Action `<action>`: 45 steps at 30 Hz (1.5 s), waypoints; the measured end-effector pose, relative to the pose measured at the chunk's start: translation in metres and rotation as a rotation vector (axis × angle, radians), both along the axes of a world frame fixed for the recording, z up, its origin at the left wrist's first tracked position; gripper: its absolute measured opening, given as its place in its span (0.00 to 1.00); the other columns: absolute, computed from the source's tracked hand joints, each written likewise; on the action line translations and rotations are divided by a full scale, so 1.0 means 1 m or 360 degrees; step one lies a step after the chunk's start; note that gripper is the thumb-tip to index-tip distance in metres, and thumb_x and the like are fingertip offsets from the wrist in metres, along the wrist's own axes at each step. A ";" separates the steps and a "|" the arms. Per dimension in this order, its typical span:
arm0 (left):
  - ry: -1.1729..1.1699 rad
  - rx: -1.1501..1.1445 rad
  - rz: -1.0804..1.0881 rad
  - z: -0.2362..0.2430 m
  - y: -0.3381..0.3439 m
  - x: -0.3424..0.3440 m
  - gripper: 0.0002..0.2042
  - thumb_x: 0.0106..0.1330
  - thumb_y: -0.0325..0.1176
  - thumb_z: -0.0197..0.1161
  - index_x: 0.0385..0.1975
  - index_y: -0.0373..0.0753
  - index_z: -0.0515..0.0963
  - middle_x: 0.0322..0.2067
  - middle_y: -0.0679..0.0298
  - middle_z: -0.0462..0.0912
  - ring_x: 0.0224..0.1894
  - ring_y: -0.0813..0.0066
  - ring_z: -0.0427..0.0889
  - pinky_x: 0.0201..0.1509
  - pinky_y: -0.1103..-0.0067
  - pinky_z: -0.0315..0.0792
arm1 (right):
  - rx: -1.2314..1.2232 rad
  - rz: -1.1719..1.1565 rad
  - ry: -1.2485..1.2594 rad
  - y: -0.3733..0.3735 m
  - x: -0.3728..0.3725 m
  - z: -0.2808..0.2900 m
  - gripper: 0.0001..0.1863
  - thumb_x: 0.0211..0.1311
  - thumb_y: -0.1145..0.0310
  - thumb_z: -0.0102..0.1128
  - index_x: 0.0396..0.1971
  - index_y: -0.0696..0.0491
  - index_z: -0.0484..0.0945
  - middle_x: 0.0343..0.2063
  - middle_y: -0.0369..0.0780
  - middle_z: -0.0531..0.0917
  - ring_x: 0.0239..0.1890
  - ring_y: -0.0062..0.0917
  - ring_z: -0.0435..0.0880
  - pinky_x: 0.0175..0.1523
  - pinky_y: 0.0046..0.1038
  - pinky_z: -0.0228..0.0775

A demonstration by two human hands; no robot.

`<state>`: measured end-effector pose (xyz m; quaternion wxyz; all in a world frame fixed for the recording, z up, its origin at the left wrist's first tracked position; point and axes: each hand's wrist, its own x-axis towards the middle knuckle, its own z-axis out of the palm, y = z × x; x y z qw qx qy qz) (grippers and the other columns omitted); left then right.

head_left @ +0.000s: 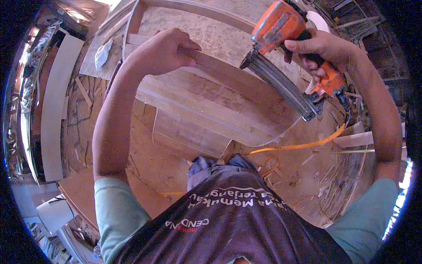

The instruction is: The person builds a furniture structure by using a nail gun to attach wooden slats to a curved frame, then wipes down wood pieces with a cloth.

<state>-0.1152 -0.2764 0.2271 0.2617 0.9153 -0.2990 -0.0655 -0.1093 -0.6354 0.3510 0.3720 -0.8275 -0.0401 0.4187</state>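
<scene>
1. At the far left stands one long pale board (61,105), its outline bent by the lens.
2. Below it is one white cylinder-shaped thing (57,214), perhaps a container; whether it holds anything cannot be told.
3. Further right, one crumpled white piece (103,55) (cloth or paper, hard to say which) lies on a pale sheet (91,66).
4. The left hand (169,50) is over the upper left part of the wooden panel (211,103), its fingers bent and close together; whether they grip anything cannot be told.
5. That one panel lies in the middle, in front of the person, and shows several lengthwise bands, their edges too faint to count surely.
6. Beyond it, one wooden strip (198,12) curves across the top.
7. One orange nail gun (281,28) is above the panel's right side, its handle wrapped by the right hand (327,50). Its single long dark magazine (281,81) slants down to the right, contents hidden.
8. One yellow-orange hose (312,144) hangs from the gun's rear end and runs back leftward.
9. At the right, wood scraps (281,187) litter the floor, too many to count.
</scene>
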 end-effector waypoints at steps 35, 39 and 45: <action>0.0289 -0.0008 -0.0021 0.002 0.005 0.002 0.22 0.54 0.34 0.79 0.51 0.41 0.86 0.45 0.54 0.87 0.51 0.63 0.85 0.56 0.74 0.76 | 0.0053 -0.0028 -0.0044 0.000 -0.007 -0.009 0.22 0.65 0.49 0.68 0.36 0.56 0.80 0.11 0.30 0.72 0.08 0.13 0.68 0.11 0.20 0.59; -0.0570 -0.0348 -0.0134 -0.006 0.036 -0.016 0.30 0.52 0.35 0.79 0.59 0.46 0.82 0.57 0.54 0.80 0.61 0.57 0.78 0.64 0.69 0.73 | 0.0104 -0.0263 -0.0362 -0.011 -0.045 0.011 0.20 0.69 0.51 0.64 0.44 0.55 0.78 0.16 0.32 0.74 0.12 0.16 0.70 0.17 0.20 0.63; -0.0830 -0.0764 0.0585 0.001 0.114 -0.072 0.24 0.54 0.31 0.78 0.54 0.43 0.83 0.56 0.57 0.81 0.61 0.59 0.77 0.67 0.69 0.70 | -0.0281 -0.0946 -0.0747 -0.081 -0.207 -0.018 0.18 0.71 0.55 0.62 0.46 0.55 0.74 0.22 0.35 0.76 0.18 0.20 0.74 0.26 0.23 0.68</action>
